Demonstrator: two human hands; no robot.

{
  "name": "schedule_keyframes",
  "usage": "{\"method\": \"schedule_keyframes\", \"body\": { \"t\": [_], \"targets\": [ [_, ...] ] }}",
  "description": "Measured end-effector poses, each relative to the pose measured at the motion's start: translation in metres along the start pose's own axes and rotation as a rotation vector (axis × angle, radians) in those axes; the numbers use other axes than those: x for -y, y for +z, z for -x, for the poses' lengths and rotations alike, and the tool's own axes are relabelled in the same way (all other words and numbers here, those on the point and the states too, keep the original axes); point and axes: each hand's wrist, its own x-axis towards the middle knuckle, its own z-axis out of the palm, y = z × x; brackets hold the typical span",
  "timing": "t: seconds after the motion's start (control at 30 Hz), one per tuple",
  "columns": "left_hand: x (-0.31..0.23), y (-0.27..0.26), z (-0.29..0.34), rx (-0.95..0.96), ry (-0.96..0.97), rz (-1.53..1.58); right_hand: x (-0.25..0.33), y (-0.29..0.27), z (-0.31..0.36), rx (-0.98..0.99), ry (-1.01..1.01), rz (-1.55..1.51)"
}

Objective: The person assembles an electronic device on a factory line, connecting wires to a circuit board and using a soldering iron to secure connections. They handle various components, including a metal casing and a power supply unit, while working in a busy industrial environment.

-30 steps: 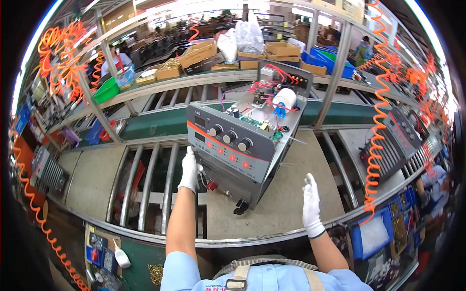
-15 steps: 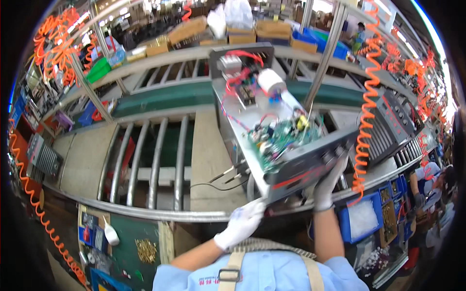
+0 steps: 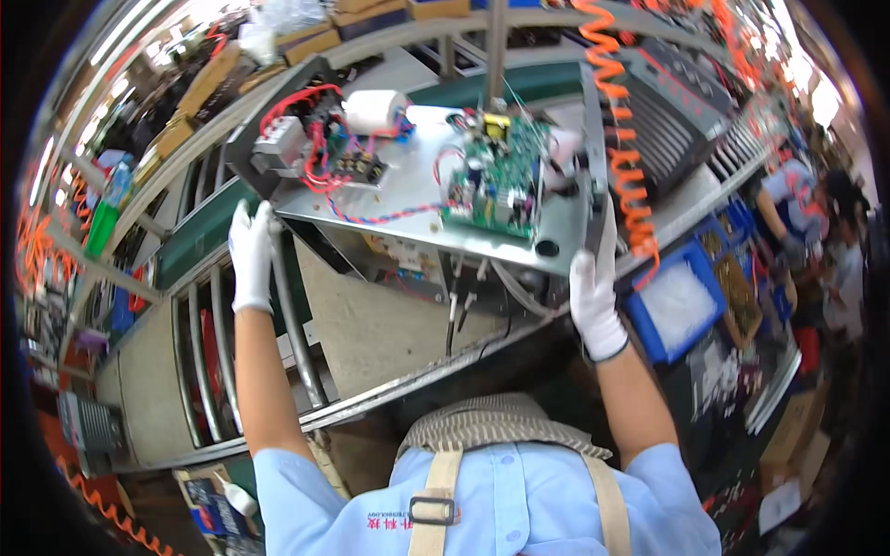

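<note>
An open electrical chassis (image 3: 408,208) lies across the conveyor in front of me. It carries a green circuit board (image 3: 496,181), a white cylinder (image 3: 375,110), a grey block (image 3: 281,145) and red and blue wires. My right hand (image 3: 594,306), in a white glove, grips the near corner of its dark front panel (image 3: 596,176), with the thumb on the near side and the other fingers partly hidden behind. My left hand (image 3: 251,255), also gloved, is open at the lower corner of the dark rear panel (image 3: 250,153). Whether its fingertips touch that panel I cannot tell.
Metal rollers (image 3: 292,315) and a board (image 3: 371,320) lie below the chassis. Black cables (image 3: 452,320) hang under it. An orange coiled hose (image 3: 630,176) dangles beside the front panel, before another dark machine (image 3: 667,120). A blue bin (image 3: 681,301) stands at right, near another person (image 3: 788,204).
The chassis has turned, so its front panel now faces right and its rear panel left. My left hand has left the front panel corner for the rear panel; the view has also shifted.
</note>
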Motion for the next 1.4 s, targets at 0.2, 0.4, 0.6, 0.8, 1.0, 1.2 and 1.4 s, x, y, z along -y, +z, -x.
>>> {"method": "schedule_keyframes", "body": {
  "t": [0.2, 0.4, 0.6, 0.8, 1.0, 1.2, 1.4],
  "targets": [
    [0.033, 0.008, -0.043, 0.049, 0.24, -0.367, 0.045, 0.007, 0.053, -0.278, -0.219, 0.334],
    [0.024, 0.011, -0.038, 0.189, 0.257, -0.289, -0.013, 0.058, 0.111, -0.037, 0.211, 0.781],
    [0.026, -0.007, 0.073, 0.062, 0.218, 0.075, 0.029, 0.011, 0.11, 0.172, 0.549, 0.338],
    [-0.011, 0.075, 0.215, 0.711, 0.565, -0.092, 0.101, 0.002, 0.098, 0.06, 0.527, 0.062],
    [0.023, 0.158, 0.223, 0.979, 0.677, -0.524, 0.078, -0.061, 0.149, 0.311, 0.662, 0.439],
    [-0.057, 0.166, 0.22, 0.818, 1.035, -0.506, 0.119, -0.072, 0.171, 0.383, 0.921, 0.343],
    [-0.094, 0.149, 0.226, 0.986, 1.045, -0.567, 0.164, -0.082, 0.174, 0.099, 0.258, 0.863]
  ]
}}
